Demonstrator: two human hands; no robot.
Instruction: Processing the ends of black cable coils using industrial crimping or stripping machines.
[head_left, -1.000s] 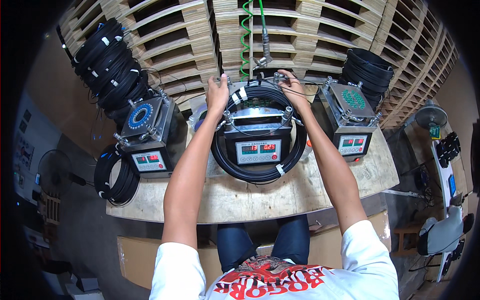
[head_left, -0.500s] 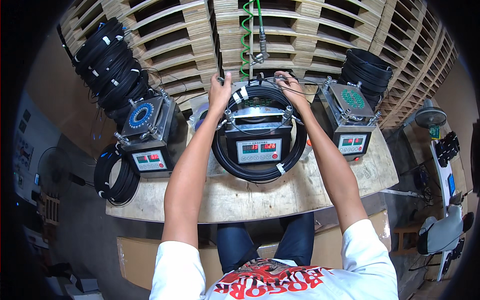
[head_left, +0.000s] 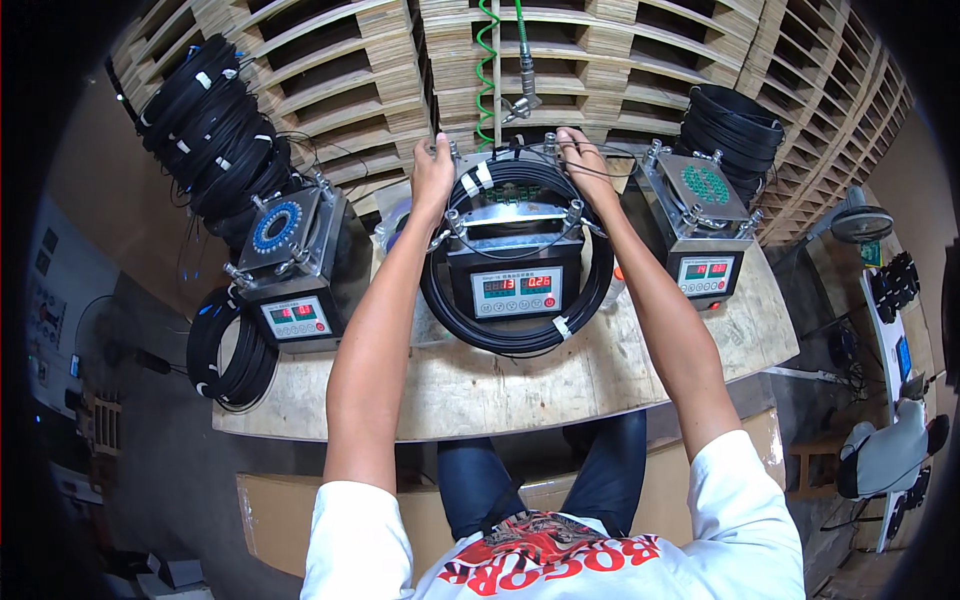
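Note:
In the middle stands a polishing machine (head_left: pixel 517 293) with a lit red display and a metal clamp plate on top. A coil of black cable (head_left: pixel 437 310), banded with white tape, hangs around it. My left hand (head_left: pixel 433 180) is at the machine's back left corner, fingers curled, thumb against a metal clamp post (head_left: pixel 453 150). My right hand (head_left: pixel 587 163) is closed in the same way at the back right clamp post (head_left: pixel 550 143). Thin black cable ends run beside my right fingers. Green-topped connectors (head_left: pixel 512 192) show on the plate inside the coil. My fingertips are partly hidden.
Similar machines stand left (head_left: pixel 292 270) and right (head_left: pixel 700 225). Cable coils are stacked at the left (head_left: pixel 205 140) and right (head_left: pixel 732 135). A green coiled air hose with an air gun (head_left: pixel 523 100) hangs before wooden pallets (head_left: pixel 350 60). A person (head_left: pixel 885 450) sits at the far right.
Both hands have shifted slightly at the back clamp posts; my left thumb now lies to the left of its post. My right fingers reach a little further back. The coil stays around the machine.

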